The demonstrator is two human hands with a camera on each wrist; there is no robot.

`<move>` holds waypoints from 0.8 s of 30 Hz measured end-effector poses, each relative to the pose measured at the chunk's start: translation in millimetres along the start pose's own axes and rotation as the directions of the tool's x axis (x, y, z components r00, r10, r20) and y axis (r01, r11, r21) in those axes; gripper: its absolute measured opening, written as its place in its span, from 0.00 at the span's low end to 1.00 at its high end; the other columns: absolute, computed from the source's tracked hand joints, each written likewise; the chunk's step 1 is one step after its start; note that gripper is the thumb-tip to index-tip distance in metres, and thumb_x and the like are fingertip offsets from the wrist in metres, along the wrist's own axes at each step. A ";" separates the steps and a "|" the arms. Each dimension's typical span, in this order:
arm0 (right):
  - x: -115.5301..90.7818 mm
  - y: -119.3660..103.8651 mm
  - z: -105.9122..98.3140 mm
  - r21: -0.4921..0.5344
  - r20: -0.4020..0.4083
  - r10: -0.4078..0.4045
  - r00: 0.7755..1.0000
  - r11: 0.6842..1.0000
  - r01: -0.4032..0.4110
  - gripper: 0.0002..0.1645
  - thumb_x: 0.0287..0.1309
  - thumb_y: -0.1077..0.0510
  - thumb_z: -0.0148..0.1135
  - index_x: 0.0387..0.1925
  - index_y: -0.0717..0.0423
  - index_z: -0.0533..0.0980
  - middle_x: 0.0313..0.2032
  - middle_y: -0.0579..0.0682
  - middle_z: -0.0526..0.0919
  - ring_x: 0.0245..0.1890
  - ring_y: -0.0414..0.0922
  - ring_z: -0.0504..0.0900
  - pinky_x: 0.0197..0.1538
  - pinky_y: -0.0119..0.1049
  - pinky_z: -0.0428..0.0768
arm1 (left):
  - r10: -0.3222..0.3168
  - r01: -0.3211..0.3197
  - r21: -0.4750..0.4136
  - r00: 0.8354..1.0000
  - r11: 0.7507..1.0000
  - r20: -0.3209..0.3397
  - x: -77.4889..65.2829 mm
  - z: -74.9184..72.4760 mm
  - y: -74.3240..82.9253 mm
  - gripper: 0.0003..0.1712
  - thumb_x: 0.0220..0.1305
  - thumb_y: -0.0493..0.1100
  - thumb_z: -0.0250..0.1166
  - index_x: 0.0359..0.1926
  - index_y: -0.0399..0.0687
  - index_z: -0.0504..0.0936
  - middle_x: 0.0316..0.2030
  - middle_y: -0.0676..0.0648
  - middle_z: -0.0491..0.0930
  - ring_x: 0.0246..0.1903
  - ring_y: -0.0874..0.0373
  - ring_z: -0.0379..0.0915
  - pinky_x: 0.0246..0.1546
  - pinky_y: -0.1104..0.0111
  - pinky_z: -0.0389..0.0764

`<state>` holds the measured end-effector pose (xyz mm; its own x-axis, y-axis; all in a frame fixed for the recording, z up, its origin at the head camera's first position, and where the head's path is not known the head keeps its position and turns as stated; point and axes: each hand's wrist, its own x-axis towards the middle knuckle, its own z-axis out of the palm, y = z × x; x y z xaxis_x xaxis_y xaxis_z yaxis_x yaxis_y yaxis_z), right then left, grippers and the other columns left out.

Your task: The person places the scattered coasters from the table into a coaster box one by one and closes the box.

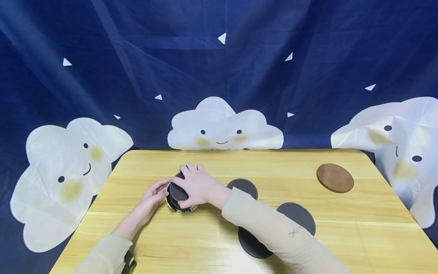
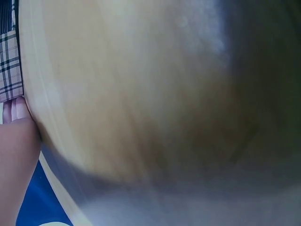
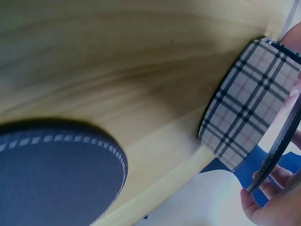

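Note:
A round coaster holder (image 3: 249, 103) with a plaid side wall stands left of the table's middle; its dark inside shows partly in the head view. My left hand (image 1: 150, 203) holds it from the left, thumb at the near rim, fingers along the side; the left wrist view catches fingers against the plaid wall (image 2: 10, 68). Above the holder, my right hand (image 1: 198, 186) grips a dark round leather coaster (image 1: 178, 190) by its edge. That coaster (image 3: 280, 141) is tilted beside the holder's opening in the right wrist view, with light stitching along its rim.
Right of the holder lie dark coasters: one farther back (image 1: 244, 186), one to the right (image 1: 297, 215) and one nearer (image 1: 253, 243), each partly hidden by my right sleeve. A brown coaster (image 1: 335, 177) lies at the far right. Blue cloud-patterned cloth (image 1: 219, 68) hangs behind the table.

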<state>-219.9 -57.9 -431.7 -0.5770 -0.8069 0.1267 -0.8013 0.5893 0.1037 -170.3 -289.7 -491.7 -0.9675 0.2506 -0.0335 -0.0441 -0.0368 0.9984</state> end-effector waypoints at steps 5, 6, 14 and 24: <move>4.2 -6.2 3.3 0.009 0.010 0.013 1.000 1.000 -0.013 0.48 0.52 0.21 0.63 0.73 0.30 0.69 0.62 0.50 0.72 0.60 0.48 0.70 0.55 0.44 0.72 | 0.021 -0.021 -0.006 1.000 1.000 -0.005 -0.3 -0.3 -0.2 0.28 0.74 0.27 0.52 0.72 0.36 0.66 0.57 0.68 0.82 0.58 0.75 0.77 0.62 0.83 0.76; 4.9 -7.2 3.7 0.009 0.015 0.016 1.000 1.000 -0.016 0.48 0.53 0.21 0.63 0.73 0.30 0.69 0.63 0.50 0.72 0.61 0.48 0.70 0.56 0.45 0.73 | 0.027 -0.027 -0.009 1.000 1.000 -0.005 -0.3 -0.5 -0.4 0.27 0.74 0.27 0.52 0.72 0.38 0.67 0.57 0.68 0.82 0.58 0.75 0.77 0.62 0.83 0.76; 5.6 -10.0 6.4 0.015 0.041 0.038 0.998 0.999 -0.038 0.49 0.53 0.21 0.63 0.74 0.31 0.68 0.64 0.51 0.72 0.63 0.49 0.70 0.61 0.49 0.74 | 0.022 -0.022 -0.003 1.000 1.000 0.000 -0.1 -2.2 -2.6 0.28 0.74 0.26 0.51 0.72 0.41 0.69 0.58 0.68 0.82 0.58 0.75 0.78 0.62 0.83 0.76; 5.9 -11.2 7.1 0.018 0.061 0.044 0.997 0.999 -0.045 0.48 0.53 0.21 0.63 0.72 0.32 0.69 0.63 0.50 0.73 0.62 0.48 0.71 0.61 0.48 0.74 | -0.017 0.018 0.024 1.000 1.000 -0.014 -0.1 -0.8 0.0 0.32 0.75 0.30 0.54 0.77 0.26 0.60 0.58 0.70 0.80 0.59 0.76 0.76 0.63 0.83 0.75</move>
<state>-215.5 -69.6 -439.1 -0.6202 -0.7813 0.0703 -0.7772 0.6241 0.0796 -170.4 -290.5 -491.7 -0.9701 0.2374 -0.0514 -0.0552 -0.0092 0.9984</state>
